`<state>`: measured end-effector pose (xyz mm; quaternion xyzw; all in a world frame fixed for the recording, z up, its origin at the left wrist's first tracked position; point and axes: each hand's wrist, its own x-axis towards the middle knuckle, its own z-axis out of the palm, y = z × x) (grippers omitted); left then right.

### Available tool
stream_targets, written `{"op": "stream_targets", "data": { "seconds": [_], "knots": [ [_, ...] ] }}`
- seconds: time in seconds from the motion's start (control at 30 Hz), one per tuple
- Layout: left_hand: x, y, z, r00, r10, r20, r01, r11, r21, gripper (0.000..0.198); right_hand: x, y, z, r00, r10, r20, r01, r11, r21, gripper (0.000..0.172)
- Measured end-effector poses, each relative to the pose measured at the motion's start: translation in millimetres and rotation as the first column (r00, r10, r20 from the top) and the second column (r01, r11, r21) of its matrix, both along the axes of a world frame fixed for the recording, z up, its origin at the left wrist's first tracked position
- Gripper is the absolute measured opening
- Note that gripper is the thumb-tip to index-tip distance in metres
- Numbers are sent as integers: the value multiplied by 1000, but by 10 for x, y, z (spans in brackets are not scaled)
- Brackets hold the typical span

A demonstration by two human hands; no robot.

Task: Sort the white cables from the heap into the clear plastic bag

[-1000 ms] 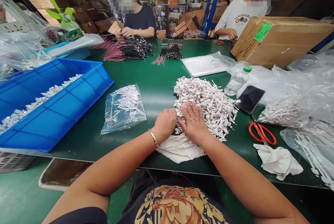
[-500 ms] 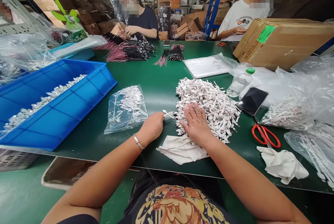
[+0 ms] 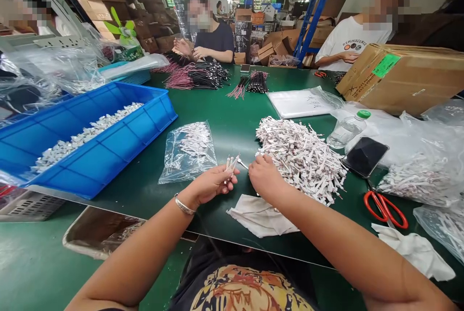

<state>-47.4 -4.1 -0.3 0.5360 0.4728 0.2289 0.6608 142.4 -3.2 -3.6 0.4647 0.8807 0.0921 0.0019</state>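
Okay, so you're sitting at a green tabletop (image 3: 224, 127), and everything here is easiest to place from the big heap of small white parts (image 3: 300, 161) in front of you. They're thin tabbed strips, but they're too tangled and too small to make out exactly what they are.

Your left hand (image 3: 212, 185) is just left of the heap, off the pile, with its grip closed on a small bunch of white parts (image 3: 232, 166) pinched between fingers and thumb, tips pointing up. Your right hand (image 3: 266, 176) is touching the heap's near edge, fingers curled under and mostly hidden from this angle, so I can't tell if that grip is holding anything. One thin strip pokes out between your hands.

Just below the heap is a crumpled white cloth (image 3: 259, 217). Left of it are a clear plastic bag (image 3: 186, 154) of the same parts and, further out, a blue plastic tray (image 3: 108, 166) with more in it. Right of it are a black phone (image 3: 365, 156), a water bottle (image 3: 347, 130) and red-handled scissors (image 3: 384, 209), partly behind the plastic. Well beyond it, two co-workers sit across the tabletop, one beside bundles of red and black wires (image 3: 206, 77).
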Motion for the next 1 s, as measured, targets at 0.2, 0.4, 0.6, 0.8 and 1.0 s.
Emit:
{"op": "stream_targets", "data": {
  "seconds": [0.2,0.4,0.6,0.8,1.0],
  "knots": [
    [-133,-85,-20,895,237,379,-77,917,-393,17,-342,273,-35,993,42,106,-35,997,-65,16],
    [-223,-119,-48,876,308,371,-128,890,-438,11,-340,383,-7,981,130,147,-115,988,-103,16],
    [-272,-135,-113,875,364,320,-207,877,-433,7,-255,344,-36,962,245,125,-232,967,-105,9],
    [-328,-145,-134,879,400,260,-282,875,-393,8,-211,194,76,956,289,47,-287,956,-56,16],
    [-313,-123,-120,903,336,268,-194,875,-444,15,-194,27,128,893,444,-79,-438,895,79,17]
  ]
}}
